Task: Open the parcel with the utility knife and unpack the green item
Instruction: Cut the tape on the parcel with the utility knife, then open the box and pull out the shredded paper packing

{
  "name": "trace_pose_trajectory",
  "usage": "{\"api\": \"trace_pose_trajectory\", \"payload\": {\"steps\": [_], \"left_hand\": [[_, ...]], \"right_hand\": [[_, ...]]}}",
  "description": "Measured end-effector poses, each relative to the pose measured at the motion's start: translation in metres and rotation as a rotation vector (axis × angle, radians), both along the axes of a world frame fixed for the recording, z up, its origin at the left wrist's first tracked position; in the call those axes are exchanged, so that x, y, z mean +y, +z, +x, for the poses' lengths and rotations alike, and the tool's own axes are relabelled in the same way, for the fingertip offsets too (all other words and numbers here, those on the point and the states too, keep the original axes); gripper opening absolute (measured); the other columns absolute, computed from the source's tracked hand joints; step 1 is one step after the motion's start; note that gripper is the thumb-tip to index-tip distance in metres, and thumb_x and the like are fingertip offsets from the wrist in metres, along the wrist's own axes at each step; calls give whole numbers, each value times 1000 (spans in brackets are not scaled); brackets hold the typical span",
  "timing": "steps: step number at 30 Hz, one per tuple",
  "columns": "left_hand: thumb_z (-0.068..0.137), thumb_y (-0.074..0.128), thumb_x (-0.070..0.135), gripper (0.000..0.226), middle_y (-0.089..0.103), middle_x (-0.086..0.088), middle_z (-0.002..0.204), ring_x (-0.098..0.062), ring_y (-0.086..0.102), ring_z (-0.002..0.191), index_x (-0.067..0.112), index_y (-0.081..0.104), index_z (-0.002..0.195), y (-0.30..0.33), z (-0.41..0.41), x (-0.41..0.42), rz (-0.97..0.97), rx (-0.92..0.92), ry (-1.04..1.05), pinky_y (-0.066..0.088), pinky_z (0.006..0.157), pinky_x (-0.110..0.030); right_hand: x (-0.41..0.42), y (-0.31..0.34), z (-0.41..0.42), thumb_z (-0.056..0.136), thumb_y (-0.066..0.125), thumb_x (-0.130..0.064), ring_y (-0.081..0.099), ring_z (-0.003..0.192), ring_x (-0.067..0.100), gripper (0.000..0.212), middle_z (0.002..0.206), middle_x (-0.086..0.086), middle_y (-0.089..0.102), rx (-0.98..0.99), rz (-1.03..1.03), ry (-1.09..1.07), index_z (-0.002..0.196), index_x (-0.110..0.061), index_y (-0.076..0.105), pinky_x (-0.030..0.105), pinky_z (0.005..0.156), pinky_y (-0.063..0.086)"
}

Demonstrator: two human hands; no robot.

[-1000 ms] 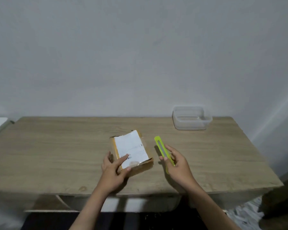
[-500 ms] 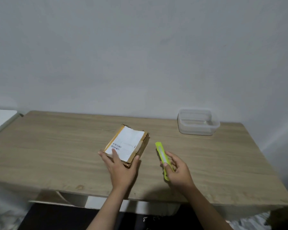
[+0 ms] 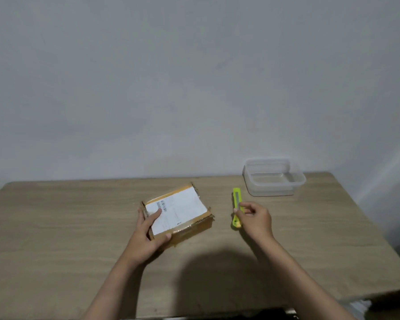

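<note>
A small brown cardboard parcel with a white shipping label lies on the wooden table, near the middle. My left hand grips its near left corner, thumb along the front edge and fingers on the label. A lime-green utility knife is to the right of the parcel, its tip pointing away from me. My right hand holds the knife's lower half between thumb and fingers. The parcel is taped shut, so nothing inside it shows.
A clear plastic container stands at the back right of the table, just beyond the knife. A plain grey wall runs behind the table. The table's right edge drops off to the floor.
The left hand has turned the parcel clockwise on the table and shifted its grip to the corner. The right hand still holds the knife, now more upright. The camera has tilted.
</note>
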State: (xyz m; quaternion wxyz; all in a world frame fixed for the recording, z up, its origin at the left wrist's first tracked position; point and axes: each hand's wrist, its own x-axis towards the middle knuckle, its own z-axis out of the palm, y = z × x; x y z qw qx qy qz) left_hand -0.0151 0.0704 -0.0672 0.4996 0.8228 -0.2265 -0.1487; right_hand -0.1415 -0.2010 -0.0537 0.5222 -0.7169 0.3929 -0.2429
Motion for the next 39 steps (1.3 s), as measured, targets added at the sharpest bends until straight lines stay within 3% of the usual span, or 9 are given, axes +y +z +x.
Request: {"api": "trace_pose_trajectory", "payload": {"steps": [3,5,9,15,21,26,30,34,39], "left_hand": [[65,83,10,70,6,5,156,1,19,135,22,51,126,0,19,-1,-17,40,-105,18,93,7],[67,81,1,68,9,6,154,0,20,135,22,52,125,-3,29,-1,-28,57,-150,19,87,11],[57,83,22,73,10,1,158,-10,13,144,38,54,123,-5,37,0,-28,116,-167,22,96,4],[58,81,26,73,13,-1,158,-13,12,145,46,52,122,-2,36,0,-40,160,-185,20,116,-29],[59,76,41,90,16,2,157,-11,14,145,32,36,140,0,22,-1,5,95,-109,16,118,-34],[75,74,20,81,38,4,145,-15,38,135,22,31,143,1,-4,-2,-48,40,8,30,112,-31],[73,79,25,93,36,8,146,-9,38,133,22,23,147,4,-21,3,-46,42,-5,30,110,-23],[69,82,25,107,40,17,140,-2,42,128,29,11,149,4,-34,12,-33,9,-40,30,96,-4],[57,82,43,110,53,29,126,5,53,116,29,20,147,2,-52,17,-80,41,-18,37,92,-3]], "right_hand": [[-16,-1,33,73,75,-12,63,75,21,21,83,11,69,65,-37,-41,93,-6,70,35,82,54],[-22,-4,49,75,73,-13,64,84,22,25,95,13,71,116,-69,-26,98,-6,70,34,85,53],[-30,-20,65,78,71,-23,63,103,26,31,110,9,70,258,-188,42,107,-12,69,35,89,51],[-22,-19,60,86,59,-32,43,119,29,35,119,11,50,384,-358,107,116,-16,62,40,95,43],[36,12,27,85,63,-27,58,93,0,30,110,-2,60,15,-225,298,113,-19,64,5,79,42],[58,12,13,71,77,-33,50,114,2,55,121,-9,55,109,-236,570,122,-25,60,15,99,38],[65,11,0,69,80,-22,55,102,2,50,110,-7,60,66,-239,508,116,-21,65,-3,83,35],[77,9,-24,68,81,-25,58,94,-5,39,101,-16,62,-1,-242,421,106,-22,70,6,79,43],[92,17,-45,72,79,-23,57,97,-9,31,101,-15,64,-124,-226,298,101,-27,71,2,77,43]]}}
